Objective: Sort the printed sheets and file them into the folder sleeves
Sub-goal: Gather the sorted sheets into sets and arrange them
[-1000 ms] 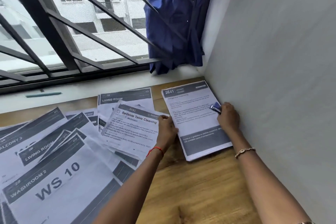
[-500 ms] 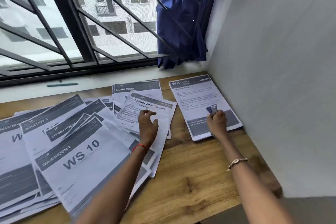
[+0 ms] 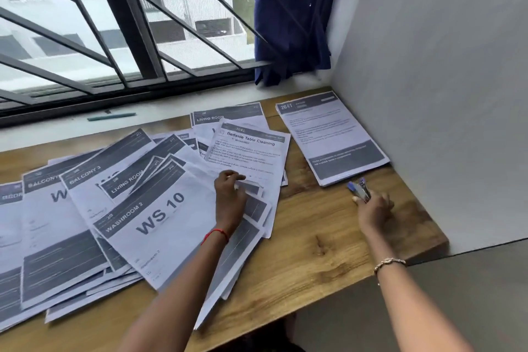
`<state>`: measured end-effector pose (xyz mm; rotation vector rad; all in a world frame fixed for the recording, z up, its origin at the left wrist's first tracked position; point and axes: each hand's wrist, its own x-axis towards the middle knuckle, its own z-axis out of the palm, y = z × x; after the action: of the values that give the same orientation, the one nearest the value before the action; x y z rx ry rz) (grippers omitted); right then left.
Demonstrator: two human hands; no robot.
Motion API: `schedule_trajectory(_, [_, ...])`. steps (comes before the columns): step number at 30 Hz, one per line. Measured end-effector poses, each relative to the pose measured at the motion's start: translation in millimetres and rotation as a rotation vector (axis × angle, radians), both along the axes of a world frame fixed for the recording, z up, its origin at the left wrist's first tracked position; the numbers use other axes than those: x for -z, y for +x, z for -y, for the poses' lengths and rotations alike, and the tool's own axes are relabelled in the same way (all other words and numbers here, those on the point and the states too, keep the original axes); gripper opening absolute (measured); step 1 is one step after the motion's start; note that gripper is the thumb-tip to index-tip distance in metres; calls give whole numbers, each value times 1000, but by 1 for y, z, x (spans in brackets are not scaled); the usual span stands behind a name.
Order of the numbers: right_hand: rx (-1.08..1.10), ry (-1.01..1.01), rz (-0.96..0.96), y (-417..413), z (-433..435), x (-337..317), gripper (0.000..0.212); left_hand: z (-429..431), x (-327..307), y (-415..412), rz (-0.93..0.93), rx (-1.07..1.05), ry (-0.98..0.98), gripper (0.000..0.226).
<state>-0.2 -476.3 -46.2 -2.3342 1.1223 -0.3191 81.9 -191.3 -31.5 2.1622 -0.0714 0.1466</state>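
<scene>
Several printed sheets lie fanned across the wooden table (image 3: 314, 251). The "WS 10" sheet (image 3: 160, 220) is on top at the left, and the "Bedside Table Cleaning" sheet (image 3: 251, 148) lies beside it. My left hand (image 3: 230, 197) rests on the lower edge of that sheet, fingers curled and pinching at the paper. A separate neat stack headed "2641" (image 3: 331, 137) lies by the right wall. My right hand (image 3: 373, 210) is on the bare wood just below that stack, shut on a small blue stapler (image 3: 358, 190). No folder is in view.
A grey wall (image 3: 443, 94) closes the right side, and the table's front edge runs close to my body. A window sill with black bars lies behind the papers, with a green pen (image 3: 111, 116) on it. A blue cloth (image 3: 291, 14) hangs at the window's right end.
My right hand has drawn back off the "2641" stack onto the wood, still holding the stapler. My left hand has slid down from that stack's edge to the "Bedside Table Cleaning" sheet.
</scene>
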Motion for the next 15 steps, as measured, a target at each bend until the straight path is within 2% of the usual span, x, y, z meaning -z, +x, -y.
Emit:
schedule_trajectory(7, [36,-6,-28,-4,-11,-1,27,-24,-2,-5,-8,-22,-7,27])
schedule_trajectory(11, [110,-22,62,15,-28,-18,32,-34,-8,-1,3,-44,-40,25])
schedule_trajectory(15, [-30,0,177,50,-48,-31,26,-46,-15,6,33,-74,-71,23])
